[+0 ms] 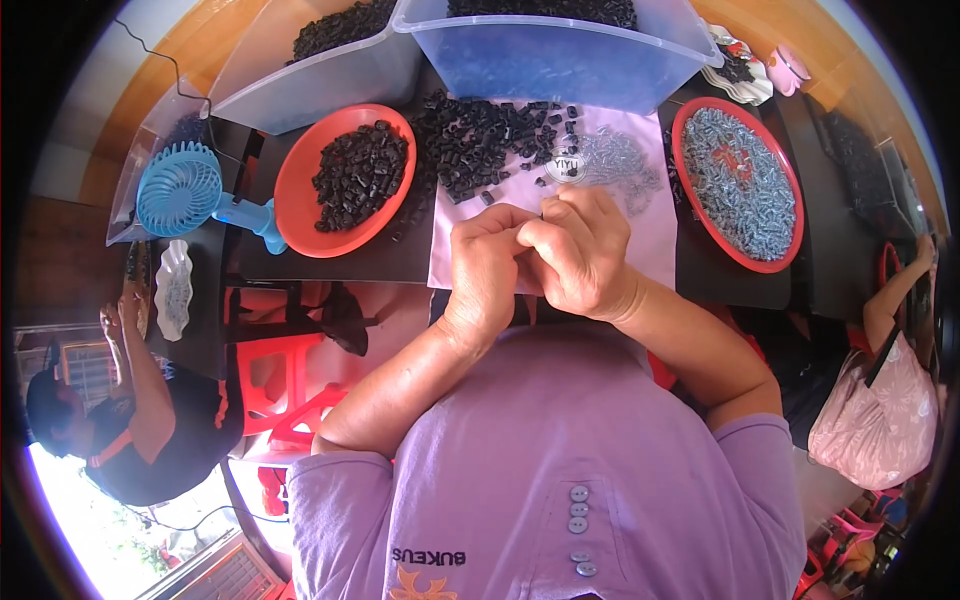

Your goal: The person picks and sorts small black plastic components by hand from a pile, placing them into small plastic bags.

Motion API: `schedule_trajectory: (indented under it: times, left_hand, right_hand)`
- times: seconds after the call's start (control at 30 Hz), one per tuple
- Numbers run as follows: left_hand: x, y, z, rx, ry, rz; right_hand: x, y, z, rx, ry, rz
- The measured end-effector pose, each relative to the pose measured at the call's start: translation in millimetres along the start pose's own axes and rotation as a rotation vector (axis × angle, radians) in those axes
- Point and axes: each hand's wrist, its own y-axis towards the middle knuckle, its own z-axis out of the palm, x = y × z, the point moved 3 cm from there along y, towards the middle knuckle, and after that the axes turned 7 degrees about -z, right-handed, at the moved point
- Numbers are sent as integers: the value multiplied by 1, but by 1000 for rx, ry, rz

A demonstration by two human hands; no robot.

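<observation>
My left hand (486, 262) and my right hand (580, 250) meet fingertip to fingertip above the near part of a pink cloth (650, 255). Both are closed in a pinch; whatever sits between the fingers is hidden or too small to name. Just beyond them lies a loose pile of small black plastic parts (475, 145). To its right, small silvery screws (620, 165) are scattered on the cloth, beside a round white printed mark. A red plate (683, 165) full of similar screws stands at the right, and an orange-red plate (292, 205) heaped with black parts at the left.
Two plastic bins, one bluish (560, 65) and one clear (330, 85), stand at the back with black parts inside. A blue handheld fan (180, 190) lies left, near a white dish (174, 290). Co-workers sit at both sides; red stools (270, 375) stand at lower left.
</observation>
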Motion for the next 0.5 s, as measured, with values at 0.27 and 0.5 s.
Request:
schedule_trajectory:
  times: [0.27, 0.5]
  left_hand:
    - [0, 0, -2, 16, -70, -84]
    - [4, 3, -3, -6, -87, -56]
  right_hand:
    - [-8, -3, -2, -21, 168, 236]
    - [-10, -1, -3, 35, 182, 180]
